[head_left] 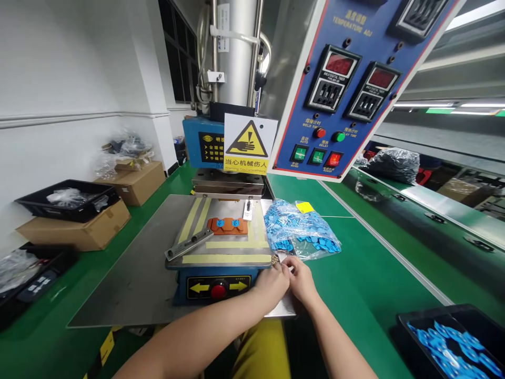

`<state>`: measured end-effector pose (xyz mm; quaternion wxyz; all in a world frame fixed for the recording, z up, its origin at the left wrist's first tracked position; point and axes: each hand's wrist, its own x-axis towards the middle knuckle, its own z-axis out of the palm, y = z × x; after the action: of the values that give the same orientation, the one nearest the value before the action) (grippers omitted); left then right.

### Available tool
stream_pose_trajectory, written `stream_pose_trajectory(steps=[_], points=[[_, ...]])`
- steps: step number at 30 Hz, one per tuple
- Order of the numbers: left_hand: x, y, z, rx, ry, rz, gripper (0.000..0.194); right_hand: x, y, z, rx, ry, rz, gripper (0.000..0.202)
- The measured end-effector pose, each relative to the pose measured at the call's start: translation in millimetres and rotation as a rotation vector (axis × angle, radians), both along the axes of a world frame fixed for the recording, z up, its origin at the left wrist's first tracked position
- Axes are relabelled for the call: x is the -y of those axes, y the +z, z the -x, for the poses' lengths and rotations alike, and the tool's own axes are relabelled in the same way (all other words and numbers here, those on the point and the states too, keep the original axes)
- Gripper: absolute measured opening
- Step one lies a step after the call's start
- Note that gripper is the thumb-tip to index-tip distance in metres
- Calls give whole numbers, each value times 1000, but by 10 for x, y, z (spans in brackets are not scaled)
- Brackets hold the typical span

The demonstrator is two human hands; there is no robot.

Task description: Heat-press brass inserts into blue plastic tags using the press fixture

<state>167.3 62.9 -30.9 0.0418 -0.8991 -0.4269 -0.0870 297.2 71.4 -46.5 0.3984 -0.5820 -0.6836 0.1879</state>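
Observation:
My left hand (274,285) reaches across the front right corner of the press bed, fingers curled together beside small brass-coloured parts (275,259). Close against it, my right hand (300,278) has its thumb and fingers pinched. Anything held in either hand is hidden or too small to name. On the taped metal plate (224,259) lies an orange-brown fixture block (228,227) carrying two blue pieces (235,223). A metal bar (189,245) with holes rests slantwise at the plate's left. Just beyond my hands is a clear bag (302,229) full of blue plastic pieces.
Above the plate hangs the press head (203,142) with a warning sign (250,143). A control panel (335,105) juts out at upper right. The base has a red button (218,289). A black bin (453,337) of blue parts stands lower right; cartons (136,184) are left.

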Motion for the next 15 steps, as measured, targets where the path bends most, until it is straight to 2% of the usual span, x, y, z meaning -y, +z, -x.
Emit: stream_pose_trajectory(steps=[2,4,8,11,15], points=[[77,44,99,58,-73,-14,26,13,50,-49,-212,-20,62,19],[171,100,226,196,-142,6,20,42,127,-81,-464,-26,121,25],[335,240,548,681,-155,131,13,131,344,-29,-848,32,175,25],[396,377,858,941,-121,280,12,196,518,100,-934,98,204,22],[381,564,1318,1007,-68,340,9,220,698,299,-910,145,228,21]])
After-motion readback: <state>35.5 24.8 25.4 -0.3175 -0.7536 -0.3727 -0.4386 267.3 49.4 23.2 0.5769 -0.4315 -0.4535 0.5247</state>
